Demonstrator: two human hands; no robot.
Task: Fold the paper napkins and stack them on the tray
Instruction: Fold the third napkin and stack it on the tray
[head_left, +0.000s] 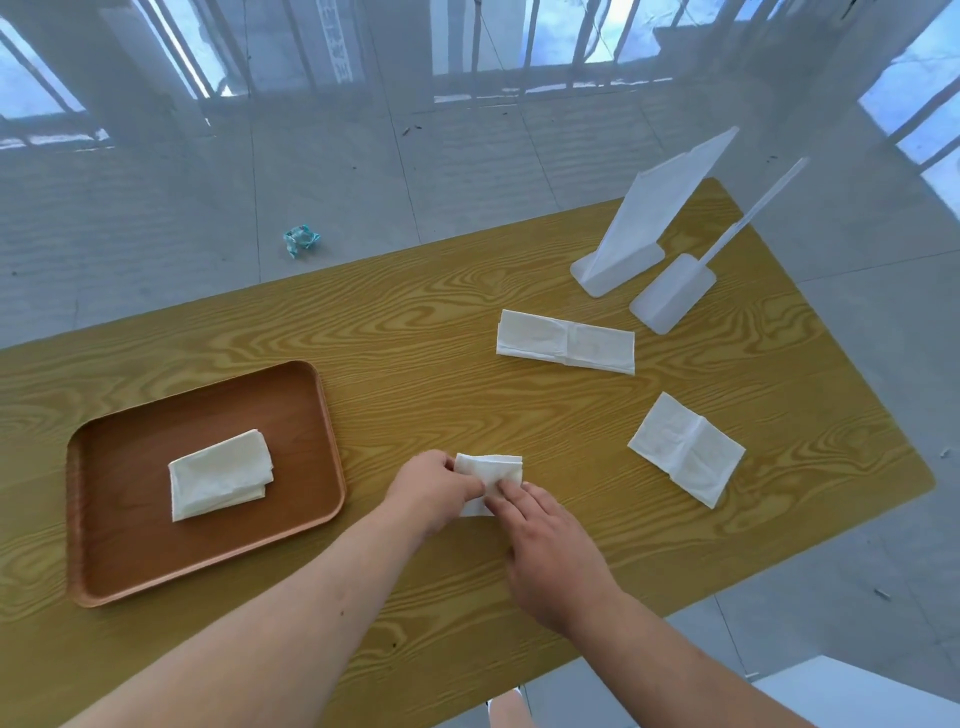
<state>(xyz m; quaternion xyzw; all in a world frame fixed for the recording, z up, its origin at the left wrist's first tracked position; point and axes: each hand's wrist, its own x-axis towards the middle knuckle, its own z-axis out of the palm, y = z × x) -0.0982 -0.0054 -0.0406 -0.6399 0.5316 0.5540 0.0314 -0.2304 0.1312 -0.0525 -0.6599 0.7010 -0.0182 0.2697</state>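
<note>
A brown tray (119, 566) lies at the left of the wooden table, with folded white napkins (221, 475) stacked in its middle. To the right of the tray, a small folded napkin (493, 467) rests on the table under both hands. My left hand (434, 488) pinches its left edge. My right hand (550, 545) presses fingertips on its lower right part; the lower half of this napkin is hidden by the hands. A long napkin (566, 341) lies further back. Another napkin (685, 449) lies flat at the right.
Two white plastic stands (618, 270) (672, 293) sit at the table's back right, the left one holding upright napkins. The table's (415, 322) far edge drops to a tiled floor with a crumpled blue wrapper (300, 241). A railing runs behind.
</note>
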